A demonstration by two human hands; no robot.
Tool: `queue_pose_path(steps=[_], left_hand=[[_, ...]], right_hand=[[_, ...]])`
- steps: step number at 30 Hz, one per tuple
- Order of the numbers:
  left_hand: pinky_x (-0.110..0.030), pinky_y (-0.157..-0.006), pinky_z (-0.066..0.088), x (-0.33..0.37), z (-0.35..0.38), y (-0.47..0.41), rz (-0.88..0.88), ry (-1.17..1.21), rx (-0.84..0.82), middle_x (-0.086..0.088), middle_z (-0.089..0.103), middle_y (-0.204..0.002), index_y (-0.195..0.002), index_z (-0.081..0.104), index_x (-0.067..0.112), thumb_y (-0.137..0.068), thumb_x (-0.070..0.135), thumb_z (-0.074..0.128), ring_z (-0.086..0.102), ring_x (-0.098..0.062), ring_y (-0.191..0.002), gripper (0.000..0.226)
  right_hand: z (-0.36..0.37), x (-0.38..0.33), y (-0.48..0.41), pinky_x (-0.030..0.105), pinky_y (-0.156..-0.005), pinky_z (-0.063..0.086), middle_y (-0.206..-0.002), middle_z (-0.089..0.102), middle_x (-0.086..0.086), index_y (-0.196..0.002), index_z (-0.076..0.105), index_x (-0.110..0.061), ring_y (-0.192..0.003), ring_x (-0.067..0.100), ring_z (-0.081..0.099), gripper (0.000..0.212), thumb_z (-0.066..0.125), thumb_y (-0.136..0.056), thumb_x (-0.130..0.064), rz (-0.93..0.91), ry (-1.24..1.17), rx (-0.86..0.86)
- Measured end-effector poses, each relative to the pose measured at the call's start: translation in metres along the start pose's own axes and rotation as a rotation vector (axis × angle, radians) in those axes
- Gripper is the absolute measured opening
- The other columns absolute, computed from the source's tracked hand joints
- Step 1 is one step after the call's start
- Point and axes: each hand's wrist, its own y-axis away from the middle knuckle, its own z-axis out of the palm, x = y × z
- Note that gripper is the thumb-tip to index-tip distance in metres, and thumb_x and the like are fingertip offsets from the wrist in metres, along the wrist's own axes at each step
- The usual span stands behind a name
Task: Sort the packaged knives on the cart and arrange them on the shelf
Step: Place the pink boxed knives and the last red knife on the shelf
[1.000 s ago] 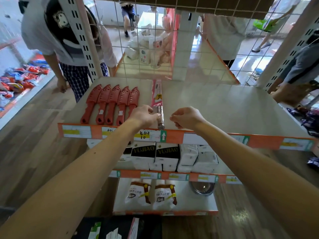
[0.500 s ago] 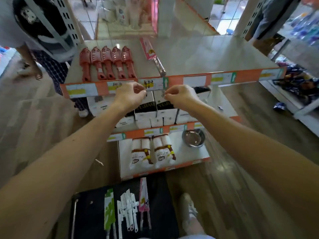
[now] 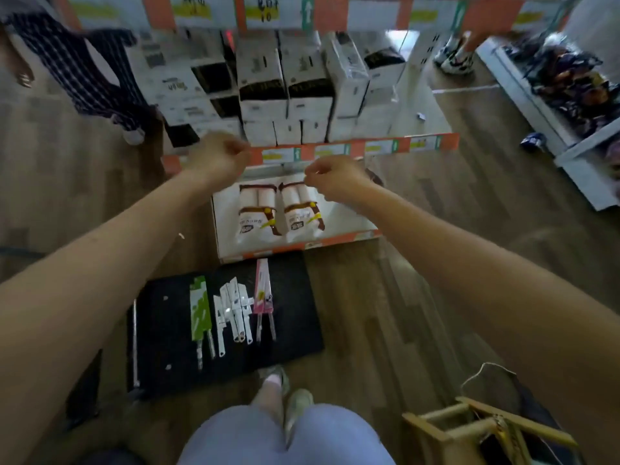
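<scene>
The black cart deck (image 3: 161,330) lies on the floor below me. On it lie green-packaged knives (image 3: 198,307), several white-packaged knives (image 3: 235,307) and pink-packaged knives (image 3: 263,293), side by side. My left hand (image 3: 218,156) and my right hand (image 3: 335,177) hover well above the cart, in front of the lower shelves, fingers curled and holding nothing. The top shelf's orange price strip (image 3: 335,11) shows only at the upper edge; its surface is out of view.
White and black boxes (image 3: 285,85) fill the middle shelf. Two white roll packs (image 3: 281,209) lie on the bottom shelf. A person in plaid trousers (image 3: 84,72) stands at the left. A wooden stool (image 3: 469,427) is at lower right. My feet (image 3: 285,391) stand beside the cart.
Both hands have let go of the pink-packaged knife left on the top shelf and drawn back downward. The view has tilted down from the top shelf to the cart.
</scene>
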Motion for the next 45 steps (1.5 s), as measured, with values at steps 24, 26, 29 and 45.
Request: queue_pose_path(steps=[24,26,29,45], left_hand=[[-0.034,-0.087,0.046,-0.37,0.312,0.063,-0.359,-0.31,-0.423,-0.012,0.063,-0.115,-0.115,0.06,0.006,-0.092,0.021,0.049,0.058,-0.027,-0.104,0.03],[-0.033,-0.083,0.045,-0.403,0.349,0.051,-0.359,-0.32,-0.416,-0.013,0.063,-0.112,-0.113,0.06,0.006,-0.092,0.023,0.05,0.059,-0.027,-0.1,0.029],[-0.031,-0.077,0.041,-0.446,0.4,0.038,-0.364,-0.307,-0.394,-0.012,0.063,-0.11,-0.115,0.057,0.006,-0.092,0.027,0.051,0.056,-0.025,-0.096,0.031],[-0.035,-0.073,0.038,-0.535,0.497,0.028,-0.41,-0.378,-0.323,-0.017,0.058,-0.112,-0.112,0.048,0.003,-0.088,0.027,0.059,0.055,-0.036,-0.104,0.036]], right_hand=[[0.364,0.309,-0.028,0.045,-0.085,0.052,-0.101,0.068,0.015,-0.101,0.065,0.002,-0.092,0.029,0.063,0.03,0.052,-0.091,-0.023,0.33,0.169,-0.302],[0.404,0.335,-0.047,0.04,-0.083,0.053,-0.099,0.068,0.012,-0.1,0.065,-0.002,-0.09,0.027,0.063,0.029,0.053,-0.09,-0.025,0.344,0.157,-0.274],[0.458,0.367,-0.071,0.034,-0.079,0.05,-0.103,0.065,0.005,-0.103,0.063,-0.009,-0.093,0.023,0.06,0.025,0.054,-0.09,-0.029,0.359,0.127,-0.244],[0.578,0.424,-0.112,0.032,-0.07,0.04,-0.11,0.061,0.008,-0.11,0.05,-0.01,-0.101,0.028,0.059,0.029,0.059,-0.088,-0.026,0.353,0.132,-0.142]])
